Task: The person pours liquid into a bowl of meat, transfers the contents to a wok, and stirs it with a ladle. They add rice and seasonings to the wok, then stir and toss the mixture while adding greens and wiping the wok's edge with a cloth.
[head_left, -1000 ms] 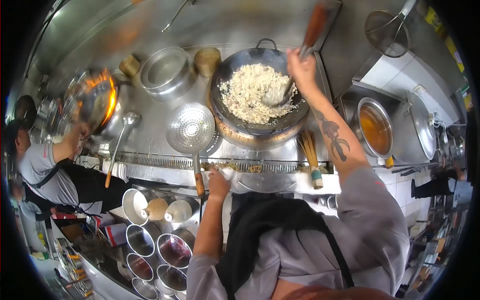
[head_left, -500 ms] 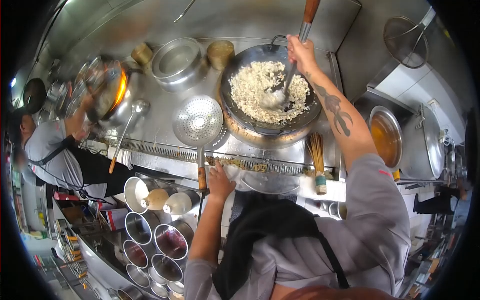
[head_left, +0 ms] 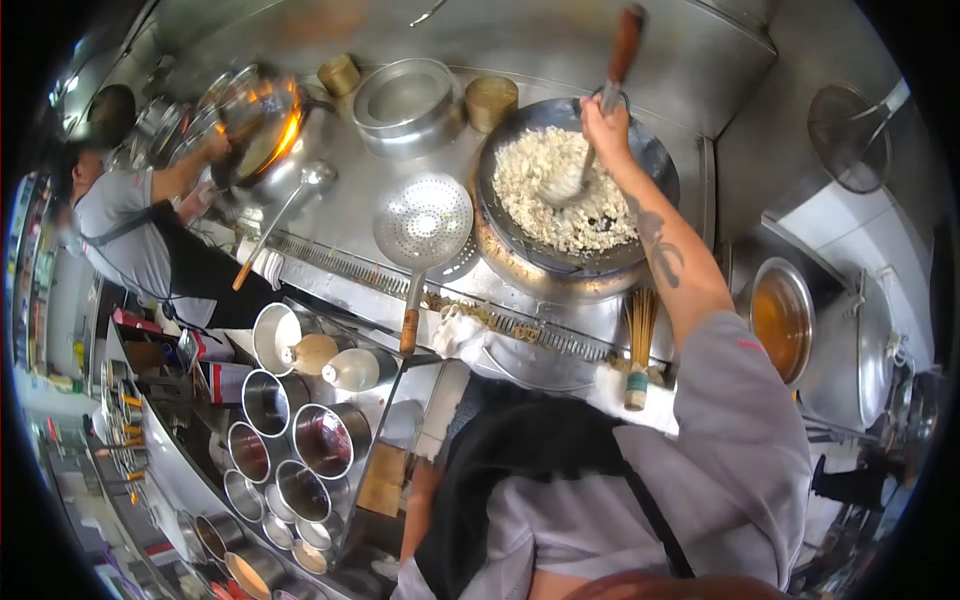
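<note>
- Right hand [head_left: 606, 132] clamped on ladle [head_left: 563, 187] above wok [head_left: 656, 162]; left hand hidden, grip unknown.
- Judged best: scrape along wok's base, fold pale food [head_left: 530, 165] inward, below rim.

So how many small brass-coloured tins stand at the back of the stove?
2. The left tin stands just left of the wide steel pot; the right tin stands between that pot and the black wok. Any directly behind the pot would be hidden.
</note>
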`<move>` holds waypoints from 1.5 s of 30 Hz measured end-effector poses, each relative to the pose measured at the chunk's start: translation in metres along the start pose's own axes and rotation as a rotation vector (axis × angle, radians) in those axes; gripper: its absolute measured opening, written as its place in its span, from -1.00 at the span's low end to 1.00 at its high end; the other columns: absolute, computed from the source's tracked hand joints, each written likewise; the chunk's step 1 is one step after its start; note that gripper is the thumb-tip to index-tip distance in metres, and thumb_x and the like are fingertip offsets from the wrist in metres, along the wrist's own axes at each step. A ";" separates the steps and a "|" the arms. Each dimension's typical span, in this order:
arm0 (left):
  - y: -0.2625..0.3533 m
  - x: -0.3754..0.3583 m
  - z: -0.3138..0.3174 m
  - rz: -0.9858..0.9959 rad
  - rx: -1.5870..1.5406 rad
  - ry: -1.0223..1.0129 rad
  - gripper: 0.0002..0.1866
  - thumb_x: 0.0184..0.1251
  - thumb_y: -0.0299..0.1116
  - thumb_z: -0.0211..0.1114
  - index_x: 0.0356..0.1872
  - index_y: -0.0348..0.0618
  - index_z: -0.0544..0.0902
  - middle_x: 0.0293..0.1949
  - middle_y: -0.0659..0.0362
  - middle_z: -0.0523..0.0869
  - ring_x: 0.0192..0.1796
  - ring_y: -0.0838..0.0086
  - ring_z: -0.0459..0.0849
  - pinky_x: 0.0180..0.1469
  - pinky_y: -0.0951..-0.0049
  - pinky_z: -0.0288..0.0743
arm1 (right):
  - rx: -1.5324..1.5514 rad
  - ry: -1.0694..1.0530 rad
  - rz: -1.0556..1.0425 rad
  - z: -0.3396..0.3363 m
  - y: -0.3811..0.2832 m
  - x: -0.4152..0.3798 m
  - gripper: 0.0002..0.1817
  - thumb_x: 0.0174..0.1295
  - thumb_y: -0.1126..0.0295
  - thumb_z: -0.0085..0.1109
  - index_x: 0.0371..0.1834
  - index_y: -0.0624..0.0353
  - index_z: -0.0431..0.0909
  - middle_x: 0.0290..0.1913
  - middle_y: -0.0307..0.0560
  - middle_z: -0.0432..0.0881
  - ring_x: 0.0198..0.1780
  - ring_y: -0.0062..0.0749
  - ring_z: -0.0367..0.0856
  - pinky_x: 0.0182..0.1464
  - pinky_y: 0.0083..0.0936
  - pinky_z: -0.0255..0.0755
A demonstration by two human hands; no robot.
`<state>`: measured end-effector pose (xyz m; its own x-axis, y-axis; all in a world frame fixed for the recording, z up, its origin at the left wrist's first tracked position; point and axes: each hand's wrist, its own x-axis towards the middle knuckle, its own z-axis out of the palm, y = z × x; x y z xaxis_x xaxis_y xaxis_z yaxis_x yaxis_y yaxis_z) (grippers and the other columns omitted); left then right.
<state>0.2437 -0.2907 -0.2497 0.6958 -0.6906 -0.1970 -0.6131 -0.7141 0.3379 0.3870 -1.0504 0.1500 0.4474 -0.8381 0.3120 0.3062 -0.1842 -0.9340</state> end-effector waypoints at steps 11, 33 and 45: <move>0.053 -0.068 0.014 -0.243 -0.211 0.096 -0.62 0.24 -0.37 0.14 0.05 -0.36 0.47 -0.27 -0.11 0.64 -0.18 0.18 0.66 -0.21 0.33 0.51 | -0.188 -0.061 -0.181 0.009 -0.018 0.019 -0.71 0.25 0.45 0.07 -0.65 0.08 0.33 -0.69 -0.33 0.35 -0.75 -0.69 0.24 -0.70 -0.67 0.11; 0.122 -0.131 -0.031 -1.109 -1.195 -0.016 -0.52 0.18 -0.43 0.10 0.15 -0.36 0.40 -0.50 0.18 0.54 -0.59 0.51 0.50 -0.59 0.47 0.40 | -0.174 -0.115 -0.073 -0.071 0.000 -0.023 -0.73 0.24 0.23 0.19 -0.57 0.08 0.47 -0.69 -0.39 0.37 -0.72 -0.66 0.28 -0.60 -0.67 0.20; 0.131 -0.182 -0.129 -0.762 -0.947 0.342 -0.49 0.18 -0.29 0.25 0.13 -0.33 0.45 -0.19 0.07 0.63 -0.15 0.45 0.58 -0.08 0.47 0.47 | -0.781 -0.431 -0.322 -0.147 0.040 -0.096 -0.71 0.27 0.30 -0.04 -0.15 0.22 0.62 -0.13 -0.02 0.66 -0.18 -0.21 0.62 -0.11 -0.38 0.49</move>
<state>0.0853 -0.2441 -0.0511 0.9016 0.0251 -0.4317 0.3944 -0.4573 0.7971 0.2333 -1.0528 0.0574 0.7592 -0.4540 0.4664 -0.1098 -0.7957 -0.5957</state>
